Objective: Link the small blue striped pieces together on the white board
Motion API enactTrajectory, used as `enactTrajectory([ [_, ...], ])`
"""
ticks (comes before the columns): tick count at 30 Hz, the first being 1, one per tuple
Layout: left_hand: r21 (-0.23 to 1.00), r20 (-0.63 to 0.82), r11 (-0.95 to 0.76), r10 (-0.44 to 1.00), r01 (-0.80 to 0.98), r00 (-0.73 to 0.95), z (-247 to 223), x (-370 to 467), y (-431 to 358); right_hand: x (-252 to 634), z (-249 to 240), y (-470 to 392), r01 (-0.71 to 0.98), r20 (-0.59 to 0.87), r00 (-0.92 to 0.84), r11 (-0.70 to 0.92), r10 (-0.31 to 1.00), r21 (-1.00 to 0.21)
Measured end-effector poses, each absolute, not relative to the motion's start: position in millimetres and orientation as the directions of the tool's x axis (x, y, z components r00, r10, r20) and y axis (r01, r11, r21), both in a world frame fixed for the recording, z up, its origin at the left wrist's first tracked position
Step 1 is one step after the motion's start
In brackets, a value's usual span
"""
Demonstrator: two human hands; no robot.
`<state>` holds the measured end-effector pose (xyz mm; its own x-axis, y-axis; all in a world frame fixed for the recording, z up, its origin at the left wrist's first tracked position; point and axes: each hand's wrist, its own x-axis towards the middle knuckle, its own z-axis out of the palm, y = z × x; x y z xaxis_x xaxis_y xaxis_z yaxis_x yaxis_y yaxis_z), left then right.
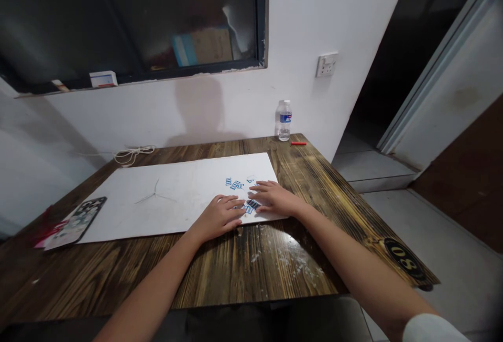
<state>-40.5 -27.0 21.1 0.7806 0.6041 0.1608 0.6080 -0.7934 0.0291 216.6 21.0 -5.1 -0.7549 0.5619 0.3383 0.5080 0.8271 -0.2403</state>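
A long white board (188,179) lies on the wooden table, with a thin three-branched line marked on its left half. Small flat pieces with blue outlines (236,185) are scattered near the board's right end; their kind is too small to make out. My left hand (220,215) rests palm down at the board's front edge, fingers stretched toward the pieces. From the right, my right hand (275,198) lies flat over that end, fingers spread, partly covering some pieces. Between the two hands shows a dark striped piece (252,205). Neither hand visibly grips anything.
On the board's left end sits a patterned phone-like slab (80,220). A white cable (131,154) lies coiled at the back left. A water bottle (284,121) and a red stick (298,143) stand and lie at the back right. A round 08 plate (404,259) marks the right corner.
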Motion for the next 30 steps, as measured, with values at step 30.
enactTrajectory([
  [30,0.129,0.377,-0.747,0.646,0.653,0.664,22.7,-37.2,-29.7,206.3,-3.5,18.3,0.469,0.547,-0.637,0.836,0.544,-0.285],
])
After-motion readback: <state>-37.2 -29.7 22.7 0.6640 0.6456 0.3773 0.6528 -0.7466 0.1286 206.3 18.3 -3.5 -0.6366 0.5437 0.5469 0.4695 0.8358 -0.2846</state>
